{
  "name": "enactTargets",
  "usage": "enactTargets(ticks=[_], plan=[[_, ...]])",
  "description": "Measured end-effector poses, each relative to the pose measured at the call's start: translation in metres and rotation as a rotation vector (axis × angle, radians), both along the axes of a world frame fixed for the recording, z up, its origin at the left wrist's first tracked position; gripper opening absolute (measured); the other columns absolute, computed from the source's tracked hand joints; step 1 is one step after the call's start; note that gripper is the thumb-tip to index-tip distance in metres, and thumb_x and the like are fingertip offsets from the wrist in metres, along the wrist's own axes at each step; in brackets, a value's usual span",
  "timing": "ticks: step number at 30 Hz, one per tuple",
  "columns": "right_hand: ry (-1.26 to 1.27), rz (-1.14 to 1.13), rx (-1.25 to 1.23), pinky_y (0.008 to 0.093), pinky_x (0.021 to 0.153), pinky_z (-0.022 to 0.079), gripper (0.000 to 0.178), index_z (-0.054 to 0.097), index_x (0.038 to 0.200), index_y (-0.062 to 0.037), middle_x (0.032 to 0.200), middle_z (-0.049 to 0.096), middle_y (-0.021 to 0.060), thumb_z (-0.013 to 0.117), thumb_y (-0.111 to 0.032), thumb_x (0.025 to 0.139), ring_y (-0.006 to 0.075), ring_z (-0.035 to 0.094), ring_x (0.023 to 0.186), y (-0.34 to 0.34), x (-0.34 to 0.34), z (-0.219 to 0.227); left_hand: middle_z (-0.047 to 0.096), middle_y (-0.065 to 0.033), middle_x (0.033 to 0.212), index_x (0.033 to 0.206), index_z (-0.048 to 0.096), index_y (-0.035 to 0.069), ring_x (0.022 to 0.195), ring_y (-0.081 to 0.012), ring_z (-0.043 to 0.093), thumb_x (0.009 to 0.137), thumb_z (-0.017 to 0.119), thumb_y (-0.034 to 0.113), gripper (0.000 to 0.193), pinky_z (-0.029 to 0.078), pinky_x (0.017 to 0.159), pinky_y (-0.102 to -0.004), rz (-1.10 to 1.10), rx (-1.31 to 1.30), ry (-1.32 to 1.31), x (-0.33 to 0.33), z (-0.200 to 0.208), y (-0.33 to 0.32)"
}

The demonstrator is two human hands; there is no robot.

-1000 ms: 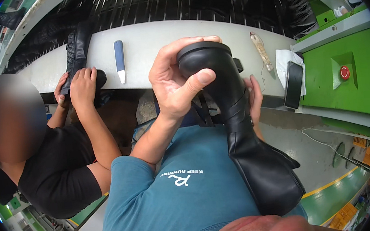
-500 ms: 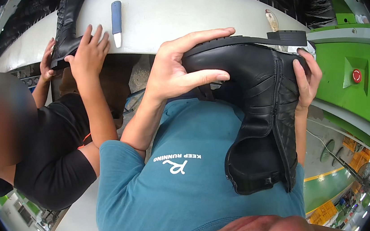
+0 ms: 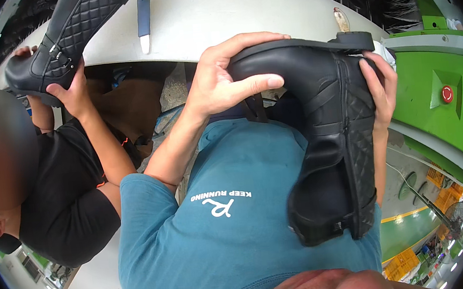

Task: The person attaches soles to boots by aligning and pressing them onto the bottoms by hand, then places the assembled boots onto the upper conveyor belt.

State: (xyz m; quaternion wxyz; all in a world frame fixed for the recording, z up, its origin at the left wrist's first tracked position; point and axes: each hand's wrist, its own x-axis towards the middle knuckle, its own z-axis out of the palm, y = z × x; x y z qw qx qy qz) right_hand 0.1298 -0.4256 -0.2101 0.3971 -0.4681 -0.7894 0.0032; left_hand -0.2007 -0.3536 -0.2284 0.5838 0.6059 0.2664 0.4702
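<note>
A: How was the black zippered boot (image 3: 316, 87) best steadied?

B: Sole up before the teal T-shirt (image 3: 247, 182), probably by even support: the left hand's (image 3: 219, 83) grip clamped its toe, the right hand's (image 3: 383, 86) its heel.

A: What differed from the earlier frame?

B: The co-worker's (image 3: 72, 189) quilted boot (image 3: 89, 21) had turned toe-left; the zippered boot had barely moved.

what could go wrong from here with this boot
The black boot might slip if either grip loosens: the left hand holds its toe end, the right hand its heel end, sole up.

The blue-handled tool lies with its pale, blade-like tip uncovered on the table; the co-worker's boot, held close by, could get scratched if swung against it.
</note>
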Motion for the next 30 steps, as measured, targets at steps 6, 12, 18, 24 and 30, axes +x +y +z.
enactTargets(ticks=[6, 12, 18, 24, 30], plan=[[0.021, 0.021, -0.138, 0.0414, 0.120, 0.051, 0.044, 0.079, 0.140, -0.0051, 0.148, 0.067, 0.0140, 0.071, -0.004, 0.097, 0.0304, 0.063, 0.139, 0.018, -0.001, 0.012, 0.079, -0.0161, 0.131, 0.144, 0.073, -0.001, 0.120, -0.0213, 0.076, 0.089, 0.094, 0.014, 0.061, 0.060, 0.108, -0.0363, 0.021, -0.102, 0.086, 0.003, -0.012, 0.000], [-0.041, 0.090, -0.427, 0.0427, 0.125, 0.045, 0.053, 0.071, 0.147, 0.0002, 0.152, 0.067, 0.0178, 0.076, -0.008, 0.095, 0.0307, 0.063, 0.142, 0.036, 0.011, 0.028, 0.071, -0.0182, 0.147, 0.158, 0.061, 0.000, 0.135, -0.0233, 0.069, 0.090, 0.092, 0.013, 0.075, 0.056, 0.116, -0.0377, -0.008, -0.223, 0.037, 0.001, -0.026, -0.008], [0.233, 0.167, -0.762, 0.0402, 0.121, 0.046, 0.059, 0.063, 0.149, 0.0037, 0.146, 0.067, 0.0129, 0.080, -0.023, 0.100, 0.0224, 0.063, 0.138, 0.038, 0.051, -0.005, 0.041, -0.0242, 0.174, 0.176, 0.029, 0.002, 0.158, -0.0327, 0.049, 0.086, 0.088, 0.005, 0.108, 0.047, 0.127, -0.0469, -0.248, -0.220, -0.261, -0.021, -0.041, -0.023], [0.728, -0.044, -1.001, 0.0284, 0.104, 0.049, 0.046, 0.070, 0.133, 0.0031, 0.122, 0.073, 0.0036, 0.067, -0.039, 0.115, 0.0087, 0.063, 0.115, 0.043, 0.055, -0.051, 0.054, -0.0209, 0.167, 0.170, 0.042, 0.000, 0.149, -0.0273, 0.059, 0.092, 0.081, -0.008, 0.088, 0.055, 0.121, -0.0396, -0.240, -0.396, -0.130, -0.036, -0.050, -0.038], [0.513, -0.322, -0.976, 0.0317, 0.093, 0.054, 0.063, 0.076, 0.127, 0.0013, 0.103, 0.076, 0.0066, 0.062, -0.059, 0.113, 0.0154, 0.069, 0.096, 0.074, 0.010, -0.022, 0.078, -0.0178, 0.140, 0.135, 0.079, 0.003, 0.123, -0.0300, 0.078, 0.081, 0.098, 0.019, 0.060, 0.059, 0.108, -0.0388, 0.171, 0.285, 0.427, -0.024, -0.066, -0.026]])
